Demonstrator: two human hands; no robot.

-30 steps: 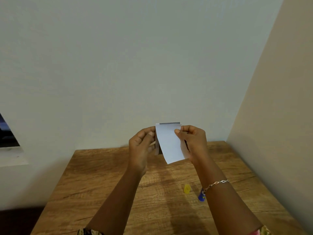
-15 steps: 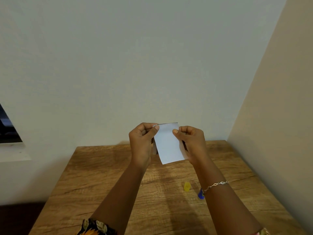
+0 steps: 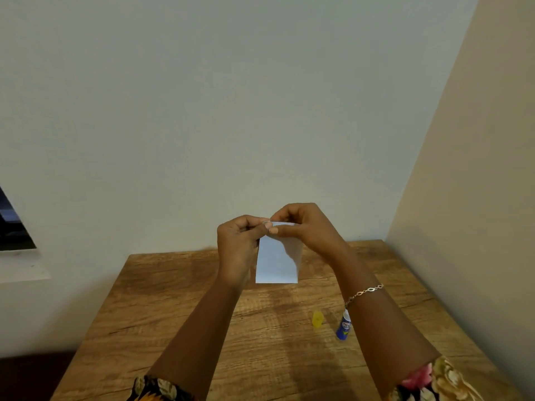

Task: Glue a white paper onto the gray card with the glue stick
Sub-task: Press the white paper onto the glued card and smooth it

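Setting: wooden table set into a corner, with a pale wall behind it, a beige wall on our right and a dark window opening at the far left.
White paper: we hold it in the air above the far half of the table. It hangs roughly upright with its white face towards us and its lower edge free. Both hands grip it at the top edge only.
Left hand: the fingers are curled. The thumb presses the upper left corner of the paper, pinching it.
Right hand: the fingers are curled over the top edge. The thumb lies on the front face of the sheet, just beside the left thumb.
Gray card: we cannot tell it apart from the sheet in this view.
Glue stick: blue, with its white tip exposed. It is on the table near our right forearm, which partly hides it.
Yellow cap: it stands on the table just left of the glue stick, apart from it.
Bracelet: a thin chain on our right wrist.
Sleeves: floral fabric at the bottom edge of the view.
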